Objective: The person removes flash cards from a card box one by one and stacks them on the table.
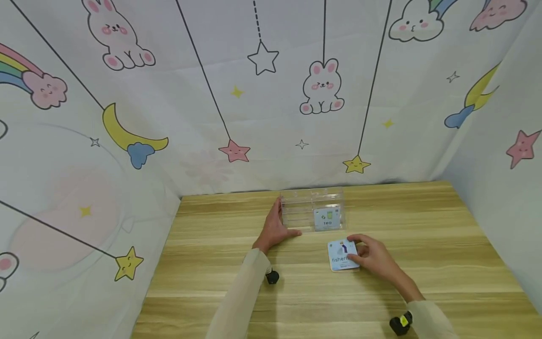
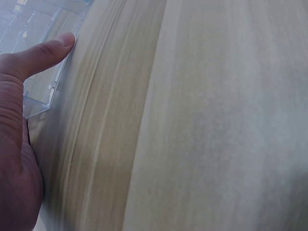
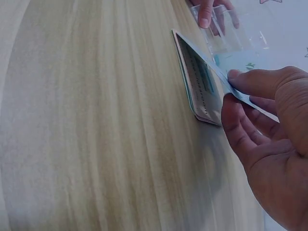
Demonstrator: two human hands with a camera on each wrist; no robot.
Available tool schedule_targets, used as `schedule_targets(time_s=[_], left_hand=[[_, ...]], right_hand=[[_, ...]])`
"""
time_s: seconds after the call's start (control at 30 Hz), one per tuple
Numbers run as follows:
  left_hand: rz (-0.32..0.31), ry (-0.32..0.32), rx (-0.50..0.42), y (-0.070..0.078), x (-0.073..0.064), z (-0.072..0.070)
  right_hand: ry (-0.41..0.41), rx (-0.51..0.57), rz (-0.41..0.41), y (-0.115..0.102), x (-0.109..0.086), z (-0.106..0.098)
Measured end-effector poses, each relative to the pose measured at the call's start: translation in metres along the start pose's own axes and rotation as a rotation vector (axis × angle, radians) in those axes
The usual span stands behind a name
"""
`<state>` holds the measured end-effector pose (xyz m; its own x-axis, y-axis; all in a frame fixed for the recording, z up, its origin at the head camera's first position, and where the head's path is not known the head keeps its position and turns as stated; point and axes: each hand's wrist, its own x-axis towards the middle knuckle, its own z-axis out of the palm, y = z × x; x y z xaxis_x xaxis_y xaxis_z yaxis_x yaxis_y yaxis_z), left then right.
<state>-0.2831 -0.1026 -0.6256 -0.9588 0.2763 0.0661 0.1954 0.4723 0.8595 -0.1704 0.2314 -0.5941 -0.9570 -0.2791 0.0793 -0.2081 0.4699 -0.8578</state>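
Right hand pinching up a "fisher…" card, left hand gripping a clear holder.
The card tilted from the right thumb and fingers, apparently to part it from the cards beneath; the left hand likely steadied the holder. Beyond the right hand, a tea card sat inside it. Wood-grain table lay under both hands, cartoon-printed cloth beyond.

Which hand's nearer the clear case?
Left. The left hand holds the case at its left end; the right hand is off its near right corner, pinching a card.
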Motion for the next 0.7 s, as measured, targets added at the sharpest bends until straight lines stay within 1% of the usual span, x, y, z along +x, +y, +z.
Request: schedule_targets(time_s=[0.17,0.33,0.7], left_hand=[[0.011,0.005,0.001,-0.002,0.0011,0.0002],[0.031,0.013,-0.005,-0.0037,0.0017,0.0008],[0.018,0.007,-0.01,-0.0044,0.0015,0.0008]], right_hand=[[0.004,-0.091,-0.024,0.0007,-0.0024,0.0021],[0.002,-0.133,-0.005,0.0004,-0.0035,0.0028],[0.029,-0.23,-0.03,0.0053,-0.0031,0.0082]])
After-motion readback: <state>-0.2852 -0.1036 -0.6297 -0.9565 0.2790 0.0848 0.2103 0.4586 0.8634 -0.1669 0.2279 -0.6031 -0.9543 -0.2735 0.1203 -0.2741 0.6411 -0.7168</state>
